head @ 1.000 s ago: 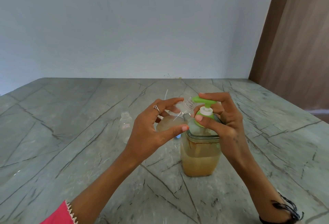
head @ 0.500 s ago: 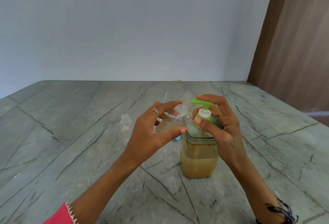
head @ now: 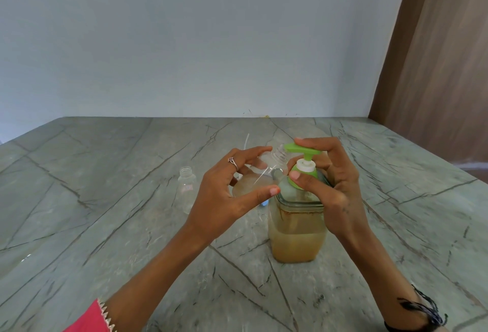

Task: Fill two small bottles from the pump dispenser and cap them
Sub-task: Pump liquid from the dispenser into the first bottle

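Head view, centre of frame: your left hand (head: 224, 194) grips a small bottle (head: 264, 175) tilted so its open neck sits just under the green nozzle, which is why it is held slanted, to catch the liquid. Your right hand (head: 332, 186) curls round the pump head (head: 303, 152), fingers on top to press, thumb bracing the collar. One dispenser (head: 297, 228) stands on the tabletop (head: 105, 199). Two bottles in all: the second bottle (head: 187, 189) stands uncapped and looks empty, left of centre. No caps clearly visible
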{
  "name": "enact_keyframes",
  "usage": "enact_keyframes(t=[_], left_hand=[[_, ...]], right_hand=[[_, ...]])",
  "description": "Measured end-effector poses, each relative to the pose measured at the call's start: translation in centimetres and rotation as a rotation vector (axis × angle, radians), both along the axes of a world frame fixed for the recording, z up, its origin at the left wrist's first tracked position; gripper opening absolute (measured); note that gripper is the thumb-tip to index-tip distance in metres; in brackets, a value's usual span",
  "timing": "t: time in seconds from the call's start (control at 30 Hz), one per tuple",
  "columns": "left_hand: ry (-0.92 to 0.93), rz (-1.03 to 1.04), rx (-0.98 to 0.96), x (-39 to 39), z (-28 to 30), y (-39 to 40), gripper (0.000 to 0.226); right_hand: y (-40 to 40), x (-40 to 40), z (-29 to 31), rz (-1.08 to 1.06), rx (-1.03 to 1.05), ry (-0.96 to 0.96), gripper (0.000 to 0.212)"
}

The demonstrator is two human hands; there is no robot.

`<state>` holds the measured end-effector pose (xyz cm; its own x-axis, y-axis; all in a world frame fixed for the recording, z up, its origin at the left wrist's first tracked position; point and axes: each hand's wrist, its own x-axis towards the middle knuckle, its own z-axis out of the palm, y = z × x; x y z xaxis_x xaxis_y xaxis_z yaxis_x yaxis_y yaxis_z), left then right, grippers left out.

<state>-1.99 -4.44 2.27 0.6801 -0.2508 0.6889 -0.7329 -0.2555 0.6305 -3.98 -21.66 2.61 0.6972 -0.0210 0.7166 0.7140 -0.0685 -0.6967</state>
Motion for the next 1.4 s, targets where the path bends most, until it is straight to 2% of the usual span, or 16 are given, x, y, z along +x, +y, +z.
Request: enact_keyframes(t=[0.13,0.33,0.4,0.57,0.7,0.87,1.07,1.4], left_hand=[[-0.005,0.001,0.002,0.0,-0.1,0.0,0.045],[-0.039,0.01,0.013,0.1,-0.2,0.1,0.051],[-0.036,0.012,0.015,0.1,-0.2,0.1,0.045],[-0.026,0.022,0.008,0.0,-0.1,0.0,0.049],[-0.028,0.016,-0.005,0.0,-0.1,0.0,0.05],[-0.026,0.02,-0.015,-0.1,0.0,-0.1,0.047],[-0.026,0.028,-0.009,-0.1,0.0,-0.2,0.047],[-0.046,0.029,0.007,0.0,0.0,-0.1,0.045]], right_hand=[[0.0,-0.1,0.1,-0.008,-0.002,0.002,0.029],[-0.1,0.2,-0.1,-0.036,0.012,0.011,0.024],[0.0,0.2,-0.1,-0.043,0.001,-0.003,0.025],[-0.3,-0.5,0.1,-0.052,-0.085,-0.004,0.034],[-0.5,-1.1,0.7,-0.044,-0.068,0.182,0.053],[0.8,-1.7,2.9,-0.104,0.006,0.491,0.052],[1.6,-1.2,4.2,-0.134,0.035,0.629,0.039],[0.8,-0.7,3.6,0.004,0.085,0.558,0.022]])
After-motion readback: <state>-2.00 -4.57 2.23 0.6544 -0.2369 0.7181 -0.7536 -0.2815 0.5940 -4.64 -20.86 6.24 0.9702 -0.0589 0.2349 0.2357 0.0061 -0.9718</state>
